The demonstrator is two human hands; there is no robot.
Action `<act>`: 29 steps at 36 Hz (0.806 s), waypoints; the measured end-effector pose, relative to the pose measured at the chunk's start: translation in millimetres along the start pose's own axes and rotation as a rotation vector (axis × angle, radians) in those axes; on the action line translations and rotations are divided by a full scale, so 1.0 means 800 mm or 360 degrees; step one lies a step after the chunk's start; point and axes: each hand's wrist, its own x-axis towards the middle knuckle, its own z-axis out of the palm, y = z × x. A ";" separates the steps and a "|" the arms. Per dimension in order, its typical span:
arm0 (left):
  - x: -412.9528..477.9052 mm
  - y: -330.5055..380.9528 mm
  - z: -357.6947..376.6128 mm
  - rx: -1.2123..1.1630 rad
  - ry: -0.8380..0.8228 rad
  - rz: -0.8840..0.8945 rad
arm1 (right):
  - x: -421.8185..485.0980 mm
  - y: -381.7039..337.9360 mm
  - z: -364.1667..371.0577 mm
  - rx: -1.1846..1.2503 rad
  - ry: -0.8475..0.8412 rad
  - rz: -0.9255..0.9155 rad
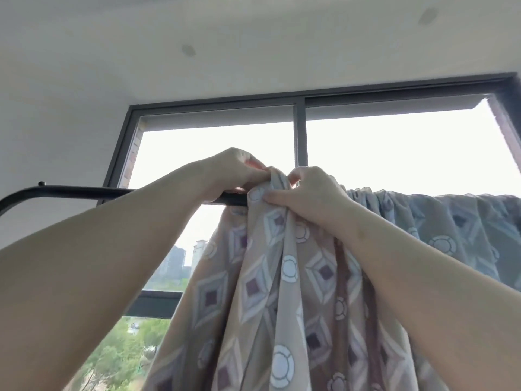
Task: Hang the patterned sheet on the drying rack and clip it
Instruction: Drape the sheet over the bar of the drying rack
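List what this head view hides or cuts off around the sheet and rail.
- Head view: whether it's clipped; the left hand and right hand cover the bunched top of the patterned sheet.
- Head view: the rail right of the hands, under fabric.
- Head view: the hem, below the bottom edge.

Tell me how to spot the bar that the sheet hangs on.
Find the big window under the white ceiling. A thin black bar runs sideways in front of it, and the sheet hangs over its right part. Unlike the straight frame of the window, the bar is round, bends down at its left end and has a small knob on top there.
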 end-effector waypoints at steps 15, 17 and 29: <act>-0.019 -0.007 0.015 0.0142 0.0073 0.0256 | 0.033 0.010 -0.016 0.0191 0.0052 0.0335; -0.025 -0.008 0.019 0.0151 0.0047 0.0299 | 0.030 0.009 -0.013 0.0128 0.0082 0.0314; -0.030 -0.018 0.049 0.1027 0.0548 0.0549 | 0.016 0.027 -0.018 0.0395 0.0016 0.0214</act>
